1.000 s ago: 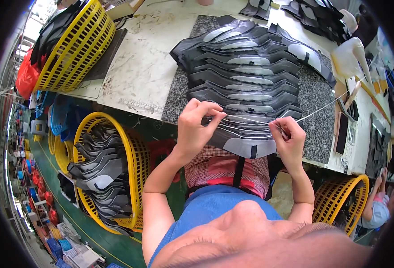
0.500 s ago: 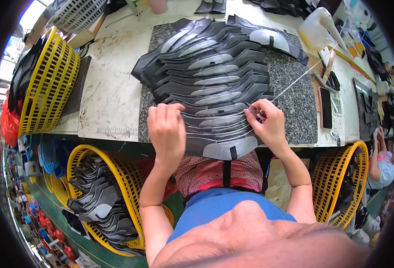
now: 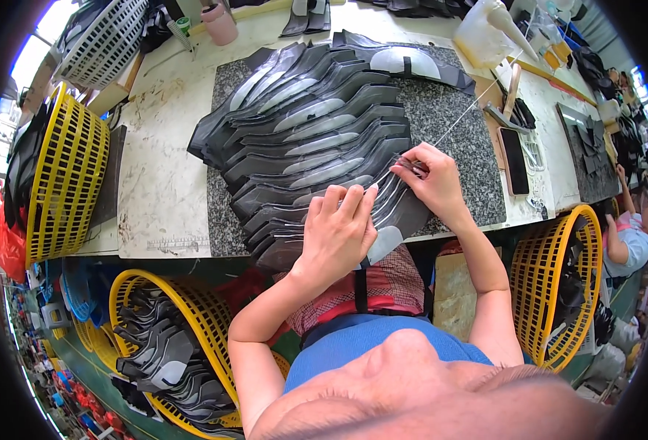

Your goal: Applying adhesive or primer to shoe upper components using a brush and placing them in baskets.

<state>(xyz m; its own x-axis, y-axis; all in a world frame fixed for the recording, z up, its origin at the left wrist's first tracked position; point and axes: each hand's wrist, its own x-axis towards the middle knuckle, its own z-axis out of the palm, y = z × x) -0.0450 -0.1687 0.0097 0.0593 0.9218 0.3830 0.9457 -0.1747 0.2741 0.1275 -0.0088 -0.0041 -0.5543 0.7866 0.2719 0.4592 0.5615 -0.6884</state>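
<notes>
Dark, curved sheet pieces with light grey patches lie in an overlapping row on a speckled stone slab. Thin white lines run along the edges of the nearest ones. My left hand rests on these near pieces, fingers stretched out over them, fingertips by the white lines. At the row's right edge my right hand is closed in a pinch. A taut white cord runs from it toward the upper right. Something small and dark shows between its fingers, too small to name.
A white plastic jug, a phone and a wooden-handled tool lie to the right. Yellow baskets stand at the left, lower left and lower right. A pink container stands at the back. Another person is at far right.
My left hand has moved right and inward onto the near pieces, close to my right hand. The near pieces look tilted and shifted. The whole view has shifted somewhat.
</notes>
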